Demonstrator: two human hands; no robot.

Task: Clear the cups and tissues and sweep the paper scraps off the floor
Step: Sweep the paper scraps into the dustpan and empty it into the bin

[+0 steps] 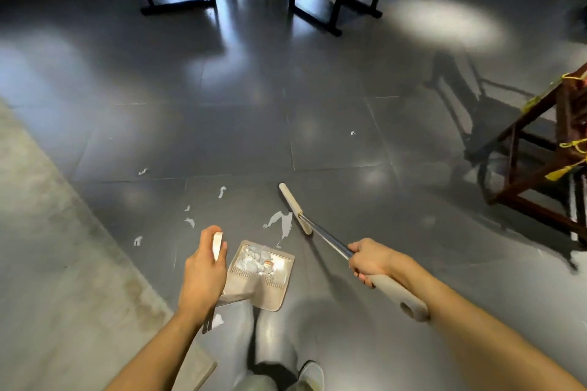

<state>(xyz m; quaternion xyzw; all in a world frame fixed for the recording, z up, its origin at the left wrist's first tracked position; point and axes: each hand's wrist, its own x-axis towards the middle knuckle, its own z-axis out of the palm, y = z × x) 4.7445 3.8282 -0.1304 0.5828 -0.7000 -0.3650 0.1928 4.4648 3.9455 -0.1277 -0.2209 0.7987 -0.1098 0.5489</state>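
Head view: I see a broom [327, 240] and a dustpan [263, 287] held among paper scraps [284, 224] on the dark floor [349, 105].
My right hand [370, 259] curls round the broom, whose pole runs from near right to far left, its head just right of the biggest scrap. My left hand [203, 267] grips the dustpan's upright handle. The pan sits near centre, mouth facing far, scraps inside. A rug [47, 247] edges the left and a wooden chair [540, 168] the right, with open floor beyond.

Dustpan [259, 273]: on the floor [349, 105], near centre, paper scraps [257, 259] in it.
Broom [295, 208]: head on the floor, beyond and right of dustpan.
Loose scraps [286, 227]: beyond dustpan, left of broom head.
Rug [47, 247]: far left.
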